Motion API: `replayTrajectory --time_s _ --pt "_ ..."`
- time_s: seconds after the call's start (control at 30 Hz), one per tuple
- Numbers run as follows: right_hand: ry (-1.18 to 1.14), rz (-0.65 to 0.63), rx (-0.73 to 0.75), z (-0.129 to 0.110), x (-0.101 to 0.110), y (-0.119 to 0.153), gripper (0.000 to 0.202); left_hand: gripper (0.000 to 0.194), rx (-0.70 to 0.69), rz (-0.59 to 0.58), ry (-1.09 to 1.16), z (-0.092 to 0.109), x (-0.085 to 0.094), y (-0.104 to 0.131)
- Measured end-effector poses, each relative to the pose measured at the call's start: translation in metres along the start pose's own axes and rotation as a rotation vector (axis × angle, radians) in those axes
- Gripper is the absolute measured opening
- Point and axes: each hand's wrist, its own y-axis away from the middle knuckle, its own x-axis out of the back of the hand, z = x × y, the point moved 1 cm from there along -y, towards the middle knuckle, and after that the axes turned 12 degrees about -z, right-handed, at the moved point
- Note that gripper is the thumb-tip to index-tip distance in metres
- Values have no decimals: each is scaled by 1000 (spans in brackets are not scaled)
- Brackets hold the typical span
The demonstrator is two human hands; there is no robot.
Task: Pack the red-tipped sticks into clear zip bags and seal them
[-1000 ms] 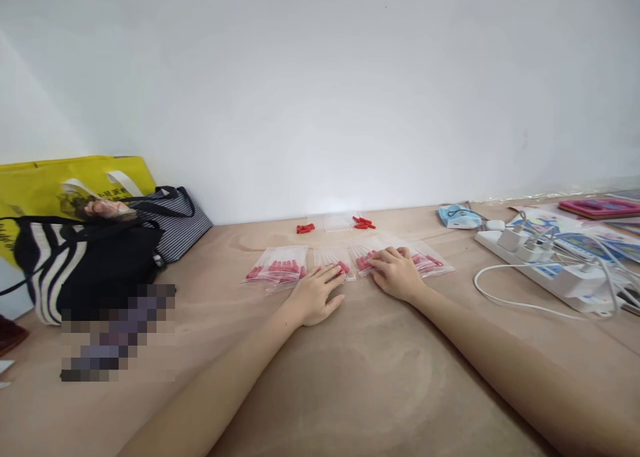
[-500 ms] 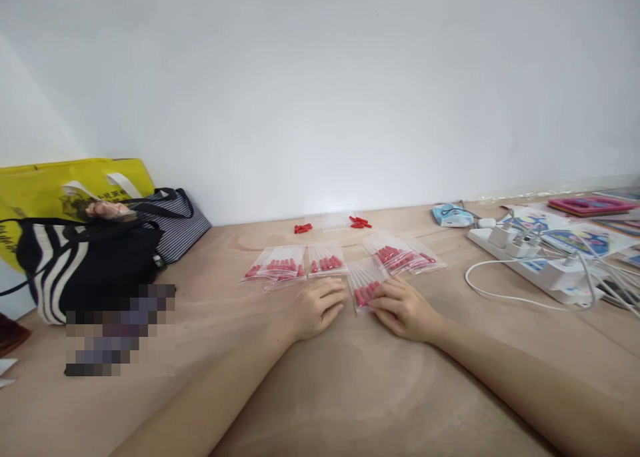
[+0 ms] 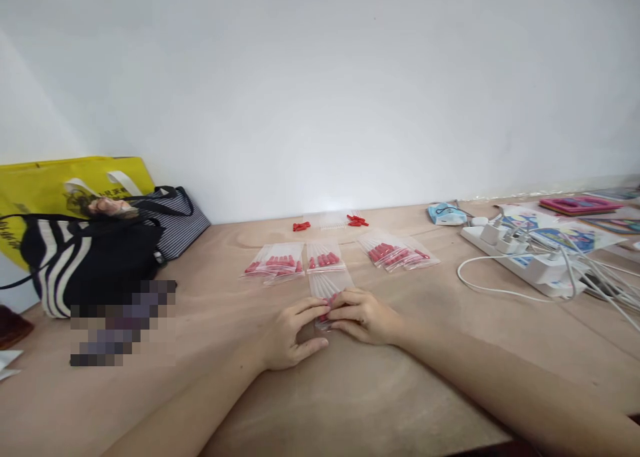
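Observation:
A small clear zip bag of thin clear tubes with red bulb ends, like droppers, lies flat in front of me. My right hand has its fingers closed over the bag's near right end, hiding part of the red bulbs. My left hand rests its fingertips on the left edge of that end, its thumb spread apart on the table. Just beyond lies another such bag. More filled bags overlap to the left, and a fanned group of bags lies to the right.
Loose red bulbs and clear tubes lie near the wall. At right are a power strip with white cables, a blue mask and coloured pictures. Black, striped and yellow bags stand left.
My right hand has brought its bag leftward and nearer, in line with the middle bag. My left hand has come down toward me and now touches the bag's edge, thumb spread.

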Motion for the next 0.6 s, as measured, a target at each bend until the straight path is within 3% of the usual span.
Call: replayTrajectory --time_s 0.13,0.23,0.37,0.6 --pt "36 6 -86 8 13 17 36 36 30 -5 -28 -3 0 -1" --pt "176 4 -139 12 21 30 27 31 -27 14 -86 -5 0 -3" --pt "382 25 -76 14 22 30 16 26 -140 87 -218 -11 -1 -2" --pt "510 38 -18 13 20 22 22 19 -265 208 -520 -21 -4 -5"
